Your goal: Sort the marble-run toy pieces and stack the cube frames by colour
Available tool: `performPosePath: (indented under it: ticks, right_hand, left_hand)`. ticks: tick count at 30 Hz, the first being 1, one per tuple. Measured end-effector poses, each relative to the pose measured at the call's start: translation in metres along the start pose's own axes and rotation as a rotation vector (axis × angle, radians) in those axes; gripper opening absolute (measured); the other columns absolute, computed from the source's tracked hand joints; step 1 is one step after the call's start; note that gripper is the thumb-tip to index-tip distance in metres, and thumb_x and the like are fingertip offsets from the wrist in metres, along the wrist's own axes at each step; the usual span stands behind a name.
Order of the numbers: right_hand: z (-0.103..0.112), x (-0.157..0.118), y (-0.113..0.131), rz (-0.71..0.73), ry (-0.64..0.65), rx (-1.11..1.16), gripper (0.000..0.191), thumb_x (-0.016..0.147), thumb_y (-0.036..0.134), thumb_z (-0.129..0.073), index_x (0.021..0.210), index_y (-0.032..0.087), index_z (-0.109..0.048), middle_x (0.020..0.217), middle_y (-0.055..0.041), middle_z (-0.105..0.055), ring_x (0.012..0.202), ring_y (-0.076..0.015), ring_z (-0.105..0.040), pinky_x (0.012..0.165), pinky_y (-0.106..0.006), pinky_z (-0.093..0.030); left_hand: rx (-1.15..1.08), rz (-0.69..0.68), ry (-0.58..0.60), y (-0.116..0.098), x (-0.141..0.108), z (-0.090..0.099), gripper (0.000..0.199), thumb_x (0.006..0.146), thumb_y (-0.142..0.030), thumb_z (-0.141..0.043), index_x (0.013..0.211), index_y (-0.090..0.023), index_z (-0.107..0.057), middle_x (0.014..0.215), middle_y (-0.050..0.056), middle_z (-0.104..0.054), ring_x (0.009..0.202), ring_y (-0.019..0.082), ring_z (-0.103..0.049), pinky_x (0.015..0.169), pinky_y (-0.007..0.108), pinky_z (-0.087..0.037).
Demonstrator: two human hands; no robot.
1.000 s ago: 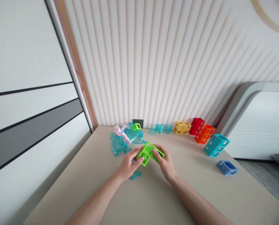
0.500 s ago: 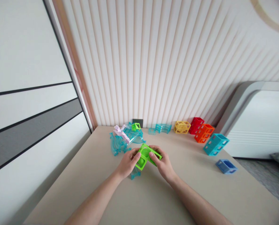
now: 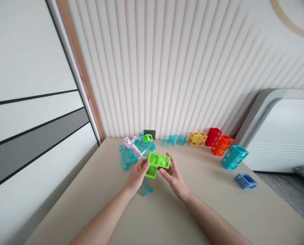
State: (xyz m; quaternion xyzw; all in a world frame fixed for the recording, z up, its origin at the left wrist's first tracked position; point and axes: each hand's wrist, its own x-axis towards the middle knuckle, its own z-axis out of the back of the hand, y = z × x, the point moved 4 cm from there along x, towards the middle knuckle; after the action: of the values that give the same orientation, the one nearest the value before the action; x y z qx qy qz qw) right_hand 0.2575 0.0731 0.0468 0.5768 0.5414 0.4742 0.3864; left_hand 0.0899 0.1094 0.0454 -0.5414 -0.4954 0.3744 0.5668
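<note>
A bright green L-shaped piece of joined open cubes [image 3: 154, 159] is held above the table between both hands. My left hand [image 3: 138, 172] grips its lower left part, thumb on the front face. At its right end is my right hand [image 3: 174, 177], with the thumb below the piece and fingers behind it; contact there is partly hidden. Under the hands lies a clear teal track piece [image 3: 147, 188]. Behind them is a pile of clear teal pieces [image 3: 128, 157], with a pale pink piece [image 3: 132, 145] and a small green cube [image 3: 147, 138] on it.
Along the back right stand a yellow block [image 3: 198, 139], a red block [image 3: 213, 137], an orange block [image 3: 221, 145] and a teal block [image 3: 234, 157]. A blue block [image 3: 246, 181] lies nearer. Clear teal pieces [image 3: 177, 140] rest by the ribbed wall.
The green piece has turned and moved slightly up and left, so its top edge now lies nearly level. The right thumb has slid off its face to below it. More of the teal track piece shows.
</note>
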Motion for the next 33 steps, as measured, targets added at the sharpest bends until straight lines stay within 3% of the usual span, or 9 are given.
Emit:
performPosePath:
  ticks: [4,10,25,33]
  right_hand:
    - [0.001,0.001,-0.005,0.017,-0.04,0.024,0.098,0.076,0.047,-0.083,0.154,0.031,-0.026,0.124,-0.0074,-0.065,0.101,-0.0233,-0.068,0.093,-0.04,-0.054]
    - [0.003,0.001,-0.001,0.042,-0.05,-0.001,0.095,0.076,0.045,-0.082,0.154,0.03,-0.03,0.124,-0.008,-0.065,0.101,-0.0235,-0.068,0.092,-0.039,-0.055]
    - [0.001,-0.001,0.001,0.072,-0.006,0.011,0.093,0.081,0.046,-0.078,0.155,0.031,-0.025,0.121,-0.006,-0.067,0.105,-0.023,-0.067,0.096,-0.039,-0.052]
    - [0.0,-0.001,0.004,0.066,-0.078,-0.001,0.09,0.08,0.049,-0.078,0.153,0.031,-0.029,0.12,-0.0045,-0.067,0.106,-0.0224,-0.066,0.096,-0.036,-0.052]
  left_hand:
    - [-0.1,0.03,0.094,0.004,-0.002,-0.007,0.056,0.085,-0.061,-0.065,0.123,-0.019,-0.063,0.1,0.008,-0.077,0.095,0.026,-0.072,0.08,0.038,-0.058]
    - [-0.173,0.028,0.161,0.008,-0.002,-0.011,0.061,0.081,-0.061,-0.071,0.124,-0.018,-0.062,0.108,0.012,-0.076,0.101,0.029,-0.072,0.08,0.039,-0.059]
    - [-0.194,0.037,0.196,0.003,-0.003,-0.01,0.054,0.082,-0.058,-0.072,0.118,-0.017,-0.068,0.107,0.011,-0.076,0.097,0.027,-0.072,0.079,0.037,-0.058]
    - [-0.19,0.046,0.22,0.002,-0.005,-0.013,0.055,0.083,-0.057,-0.071,0.12,-0.017,-0.068,0.106,0.01,-0.076,0.094,0.026,-0.071,0.073,0.032,-0.057]
